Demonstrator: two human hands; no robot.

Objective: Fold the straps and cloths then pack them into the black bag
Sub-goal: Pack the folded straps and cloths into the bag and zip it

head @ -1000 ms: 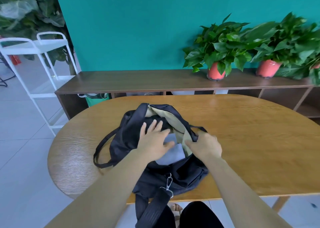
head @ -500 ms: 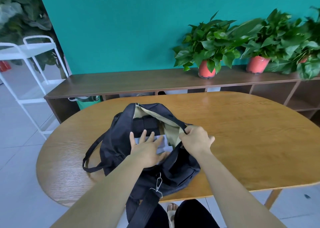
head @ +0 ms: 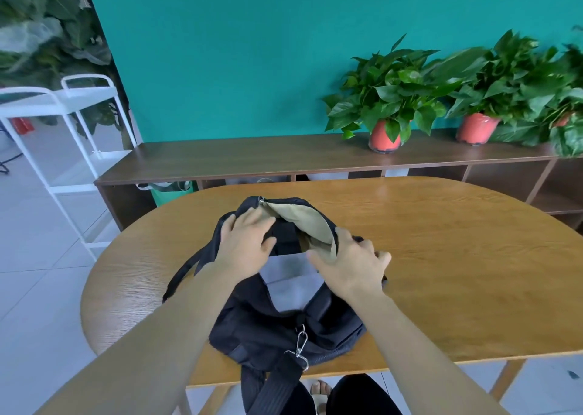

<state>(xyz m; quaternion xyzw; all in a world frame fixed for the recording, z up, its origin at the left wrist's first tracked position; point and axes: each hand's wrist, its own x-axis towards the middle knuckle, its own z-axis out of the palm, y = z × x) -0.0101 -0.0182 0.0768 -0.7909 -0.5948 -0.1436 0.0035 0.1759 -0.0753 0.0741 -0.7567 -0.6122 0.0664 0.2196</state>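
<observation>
While the black fabric bag [head: 284,329] lies unzipped on the oval wooden worktop [head: 457,272], near its 6 o'clock edge, a pale grey folded cloth [head: 290,275] is seen inside the opening. The left hand [head: 244,244] is laid on the bag's rim at 10 o'clock of the opening, its fingers fairly straight and spread on the black fabric. The tan-lined flap [head: 303,219] is pinched at 3 o'clock by the right hand [head: 350,268], thumb and fingers curled round its edge. A black webbing strap [head: 280,383] with a metal clip [head: 301,348] is draped over the worktop's 6 o'clock edge.
</observation>
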